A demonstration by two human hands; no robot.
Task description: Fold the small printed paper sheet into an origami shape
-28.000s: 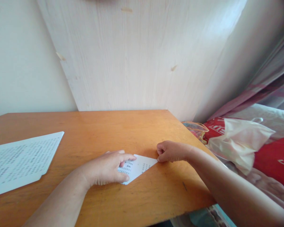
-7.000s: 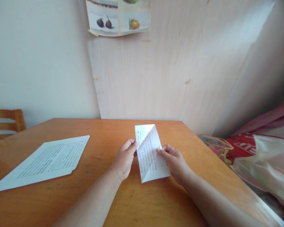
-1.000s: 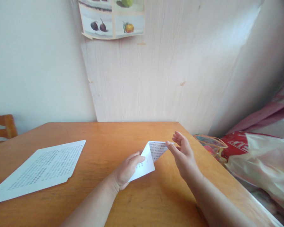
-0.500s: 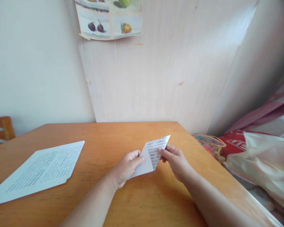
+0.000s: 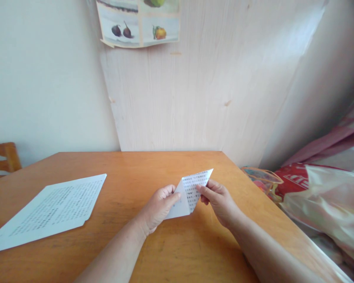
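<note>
- in the head view, where is the folded paper (image 5: pixel 193 196)?
- between your two hands, right of the middle of the table (image 5: pixel 165 259), apparently just above it, perhaps so you can grasp it from both sides.
- and your grip?
- your left hand (image 5: pixel 162 206) pinches the mostly white part, thumb on top; your right hand (image 5: pixel 218 200) pinches the printed part near its right edge, likewise. that likely holds the layers together and leaves the crease between them in sight.
- why are the printed sheets (image 5: pixel 59 208) over there?
- they lie flat at the left, well apart from your hands, which seems to give you elbow room.
</note>
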